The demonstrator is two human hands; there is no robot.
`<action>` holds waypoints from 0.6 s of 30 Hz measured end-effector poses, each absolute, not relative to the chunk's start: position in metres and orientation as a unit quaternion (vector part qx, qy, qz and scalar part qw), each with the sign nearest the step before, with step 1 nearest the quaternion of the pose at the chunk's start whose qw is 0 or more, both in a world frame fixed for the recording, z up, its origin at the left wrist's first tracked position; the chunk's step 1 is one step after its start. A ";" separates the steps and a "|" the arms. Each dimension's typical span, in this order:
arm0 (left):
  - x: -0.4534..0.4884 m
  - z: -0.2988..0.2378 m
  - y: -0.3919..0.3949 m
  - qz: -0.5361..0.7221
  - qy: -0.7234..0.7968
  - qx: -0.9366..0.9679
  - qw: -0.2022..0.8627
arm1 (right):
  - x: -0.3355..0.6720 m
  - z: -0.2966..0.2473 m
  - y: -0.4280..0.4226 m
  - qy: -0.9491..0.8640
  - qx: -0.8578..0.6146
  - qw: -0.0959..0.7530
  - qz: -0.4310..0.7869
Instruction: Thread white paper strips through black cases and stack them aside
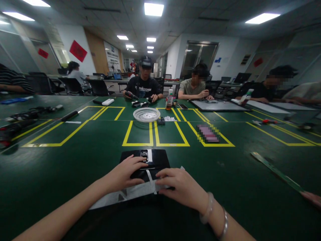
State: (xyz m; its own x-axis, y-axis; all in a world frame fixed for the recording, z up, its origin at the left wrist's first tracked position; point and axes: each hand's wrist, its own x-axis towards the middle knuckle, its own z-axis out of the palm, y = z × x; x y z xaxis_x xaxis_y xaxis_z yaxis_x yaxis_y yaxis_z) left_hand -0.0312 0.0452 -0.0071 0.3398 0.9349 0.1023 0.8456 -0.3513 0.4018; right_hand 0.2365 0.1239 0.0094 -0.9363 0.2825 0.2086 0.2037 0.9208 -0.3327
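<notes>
A glossy black flat case lies on the green table in front of me. Near its far edge are a small metallic part in a cut-out and a white patch. My left hand rests on the case, fingers stretched out and spread, the fingertips close to that part. Across the near side runs a long whitish printed strip, with a thin pale band rising from it. My right hand is curled at the strip's right end, which sits between thumb and fingers. Its palm side is hidden.
Beyond the case are a white plastic basket, a bottle and a pinkish phone-like slab. Yellow tape outlines mark the green table. Dark tools lie left, a long strip right. Several people sit opposite.
</notes>
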 end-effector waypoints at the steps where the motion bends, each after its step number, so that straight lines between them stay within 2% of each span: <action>1: -0.034 -0.003 0.044 0.166 0.559 0.799 0.146 | 0.237 0.007 0.126 -0.970 -0.138 0.131 0.149; 7: -0.043 0.011 0.036 0.124 0.593 0.773 0.188 | 0.239 -0.005 0.135 -0.961 -0.190 0.153 0.129; 18: -0.042 -0.001 0.039 0.089 0.610 0.776 0.131 | 0.237 -0.009 0.140 -0.968 -0.204 0.118 0.090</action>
State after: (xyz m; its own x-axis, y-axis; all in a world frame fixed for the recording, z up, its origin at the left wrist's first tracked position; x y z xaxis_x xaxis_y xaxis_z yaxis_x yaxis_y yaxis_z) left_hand -0.0420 0.0393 -0.0007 0.2393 0.9707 -0.0217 0.9238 -0.2208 0.3128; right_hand 0.2370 0.1401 -0.0085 -0.8890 0.4159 0.1916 0.3734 0.9007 -0.2222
